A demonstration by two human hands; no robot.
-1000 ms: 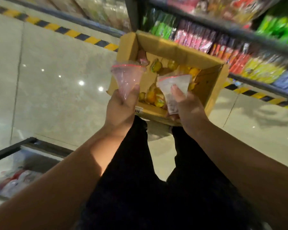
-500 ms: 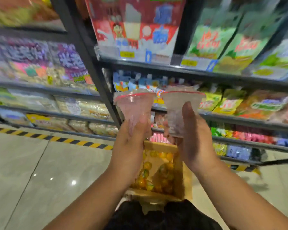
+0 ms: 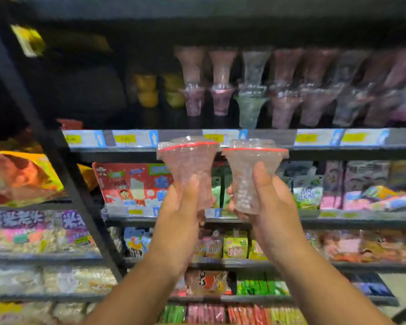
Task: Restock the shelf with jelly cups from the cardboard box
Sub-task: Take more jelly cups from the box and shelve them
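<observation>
The left hand (image 3: pixel 181 214) is gripping a pink cup (image 3: pixel 188 160) by its narrow stem, fingers (image 3: pixel 193 184) curled round it. The right hand (image 3: pixel 272 202) is gripping a clear cup (image 3: pixel 251 165) the same way. Both cups are standing upright, red-rimmed lids up, side by side in the air just in front of the shelf (image 3: pixel 267 134) edge and slightly below its deck. On that shelf, rows of stacked cups (image 3: pixel 284 99) are already sitting (some yellow tubs (image 3: pixel 148 90) are sitting to their left; beyond that it is too dark to tell). The restock is looking partly done: these two are lifted but not yet placed. The box is lying out of view, so how many are remaining cannot be told.
</observation>
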